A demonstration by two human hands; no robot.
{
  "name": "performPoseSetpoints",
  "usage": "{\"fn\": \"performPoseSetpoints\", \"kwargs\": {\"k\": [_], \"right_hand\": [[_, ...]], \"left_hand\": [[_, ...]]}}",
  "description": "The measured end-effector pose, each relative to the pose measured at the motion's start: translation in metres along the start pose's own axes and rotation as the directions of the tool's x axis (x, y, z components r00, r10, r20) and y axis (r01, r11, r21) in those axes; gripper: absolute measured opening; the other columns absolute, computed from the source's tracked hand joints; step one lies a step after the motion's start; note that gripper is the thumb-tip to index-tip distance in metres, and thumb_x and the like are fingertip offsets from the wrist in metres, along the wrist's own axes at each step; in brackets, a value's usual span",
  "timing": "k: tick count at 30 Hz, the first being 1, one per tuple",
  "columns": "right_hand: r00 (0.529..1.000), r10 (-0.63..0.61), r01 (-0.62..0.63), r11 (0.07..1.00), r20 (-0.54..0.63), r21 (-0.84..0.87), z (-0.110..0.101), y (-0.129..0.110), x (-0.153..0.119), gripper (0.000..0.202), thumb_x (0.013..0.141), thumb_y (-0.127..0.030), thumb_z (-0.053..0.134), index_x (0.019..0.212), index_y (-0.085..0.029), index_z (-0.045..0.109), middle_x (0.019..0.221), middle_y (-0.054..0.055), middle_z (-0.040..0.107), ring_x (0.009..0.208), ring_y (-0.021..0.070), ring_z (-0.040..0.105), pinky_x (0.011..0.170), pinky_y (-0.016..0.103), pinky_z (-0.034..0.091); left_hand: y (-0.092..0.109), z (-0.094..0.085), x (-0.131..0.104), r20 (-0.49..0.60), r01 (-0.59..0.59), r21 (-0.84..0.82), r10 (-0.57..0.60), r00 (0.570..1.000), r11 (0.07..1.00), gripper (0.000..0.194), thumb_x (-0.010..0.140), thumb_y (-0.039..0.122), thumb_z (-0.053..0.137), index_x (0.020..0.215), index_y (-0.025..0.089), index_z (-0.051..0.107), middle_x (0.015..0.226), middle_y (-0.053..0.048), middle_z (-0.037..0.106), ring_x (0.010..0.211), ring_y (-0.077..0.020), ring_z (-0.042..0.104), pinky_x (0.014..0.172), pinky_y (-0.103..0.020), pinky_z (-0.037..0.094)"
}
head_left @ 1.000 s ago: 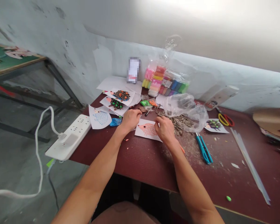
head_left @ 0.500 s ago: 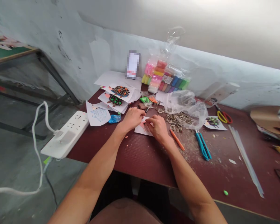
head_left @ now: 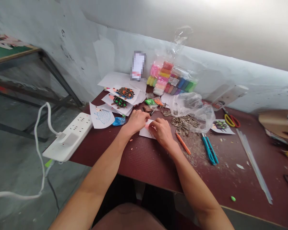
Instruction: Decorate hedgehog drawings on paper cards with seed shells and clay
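A small white paper card point(head_left: 144, 133) lies on the dark red table, bearing a patch of pink clay point(head_left: 147, 126). My left hand point(head_left: 138, 120) is at the card's upper edge, fingers bent together; anything between them is too small to make out. My right hand point(head_left: 161, 130) rests over the card's right side, thumb and forefinger closed at the pink patch. What they pinch is hidden. Right of it lie a heap of striped sunflower seeds point(head_left: 185, 123) and an orange pen-like stick point(head_left: 183, 143).
A blue-handled cutter point(head_left: 209, 150) and scissors point(head_left: 231, 120) lie to the right. Hedgehog cards point(head_left: 103, 117) are at the left, near a white power strip point(head_left: 73, 137). Bagged coloured clay point(head_left: 170, 80) and a clear plastic bag point(head_left: 194, 110) sit behind.
My right fingers have drawn a little closer to the left ones, over the pink patch. The dark spot seen at the right fingertips is no longer visible. The view has shifted slightly.
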State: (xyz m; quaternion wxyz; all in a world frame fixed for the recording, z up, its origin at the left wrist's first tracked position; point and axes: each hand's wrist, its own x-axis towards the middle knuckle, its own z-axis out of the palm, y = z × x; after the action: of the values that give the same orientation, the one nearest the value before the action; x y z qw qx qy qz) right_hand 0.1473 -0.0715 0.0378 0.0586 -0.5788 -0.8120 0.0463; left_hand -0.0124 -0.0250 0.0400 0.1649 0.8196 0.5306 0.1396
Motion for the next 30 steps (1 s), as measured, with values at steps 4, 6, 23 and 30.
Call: {"fn": "performPoseSetpoints", "kwargs": {"k": [4, 6, 23, 30], "right_hand": [[1.0, 0.006, -0.006, 1.0, 0.01, -0.003, -0.003, -0.0005, -0.0009, 0.021, 0.101, -0.028, 0.055, 0.101, -0.02, 0.075, 0.1, 0.009, 0.067, 0.091, 0.0223, 0.052, 0.078, 0.032, 0.029], [1.0, 0.012, -0.012, 1.0, 0.012, 0.007, -0.0034, 0.0, -0.0011, 0.021, 0.101, -0.028, 0.056, 0.104, -0.02, 0.075, 0.102, 0.009, 0.068, 0.092, 0.0223, 0.053, 0.078, 0.032, 0.029], [1.0, 0.025, -0.025, 0.999, -0.011, 0.032, 0.0038, 0.0026, 0.0015, 0.019, 0.098, -0.027, 0.057, 0.097, -0.021, 0.075, 0.098, 0.009, 0.069, 0.091, 0.0223, 0.055, 0.078, 0.032, 0.031], [1.0, 0.0, 0.0, 1.0, 0.027, -0.001, 0.001, 0.0013, 0.0011, 0.02, 0.099, -0.026, 0.057, 0.102, -0.02, 0.075, 0.102, 0.01, 0.069, 0.094, 0.0227, 0.056, 0.079, 0.032, 0.031]], "left_hand": [[-0.0016, 0.0026, 0.0003, -0.011, -0.006, 0.007, 0.006, 1.0, 1.0, 0.033, 0.09, 0.01, 0.052, 0.102, 0.022, 0.081, 0.101, -0.008, 0.079, 0.1, -0.0248, 0.069, 0.095, -0.037, 0.045], [-0.0022, 0.003, 0.0006, -0.005, -0.007, 0.005, 0.007, 1.0, 1.0, 0.033, 0.09, 0.01, 0.052, 0.102, 0.022, 0.081, 0.102, -0.008, 0.08, 0.101, -0.0249, 0.069, 0.095, -0.037, 0.045], [-0.0023, 0.0032, 0.0007, -0.01, -0.017, -0.014, 0.017, 1.0, 1.0, 0.03, 0.094, 0.016, 0.054, 0.108, 0.021, 0.08, 0.106, -0.01, 0.08, 0.104, -0.025, 0.072, 0.098, -0.037, 0.047], [0.0007, -0.0009, 0.0002, 0.024, -0.019, 0.003, 0.019, 1.0, 1.0, 0.031, 0.095, 0.017, 0.054, 0.11, 0.021, 0.08, 0.11, -0.01, 0.08, 0.106, -0.026, 0.071, 0.099, -0.04, 0.046]]}}
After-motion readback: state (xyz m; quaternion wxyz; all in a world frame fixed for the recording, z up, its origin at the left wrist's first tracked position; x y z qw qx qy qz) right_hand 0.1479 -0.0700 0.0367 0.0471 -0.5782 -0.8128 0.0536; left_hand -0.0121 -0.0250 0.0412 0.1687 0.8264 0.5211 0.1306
